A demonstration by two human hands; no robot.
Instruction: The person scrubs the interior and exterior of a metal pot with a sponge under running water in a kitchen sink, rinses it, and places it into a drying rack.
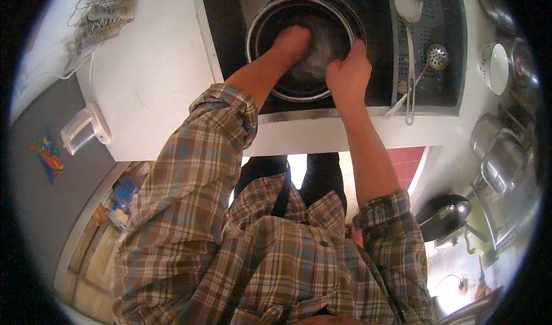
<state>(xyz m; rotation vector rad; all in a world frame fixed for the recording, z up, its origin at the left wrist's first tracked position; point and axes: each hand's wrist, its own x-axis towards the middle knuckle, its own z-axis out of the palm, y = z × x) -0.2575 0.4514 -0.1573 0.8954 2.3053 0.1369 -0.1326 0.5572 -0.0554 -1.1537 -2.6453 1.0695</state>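
Note:
A round dark pot (249, 45) with a pale metal rim sits in the dark sink basin (377, 79). My left hand (294, 42) reaches down inside the pot with its fingers curled. Whether it holds anything is hidden from above. Gripping the pot's right side at the rim is my right hand (352, 70), its thumb side toward the inside. The pot's interior looks wet or cloudy around the middle, blurred by motion or water. Part of another round rim shows just behind the pot.
Right of the basin, a perforated drainer tray (427, 90) holds a ladle or broad spoon (407, 8) and a slotted skimmer (437, 57). A white enamel bowl (499, 69), metal pots (503, 163) and a dark pan (444, 217) line the right. A wire rack (103, 18) stands upper left.

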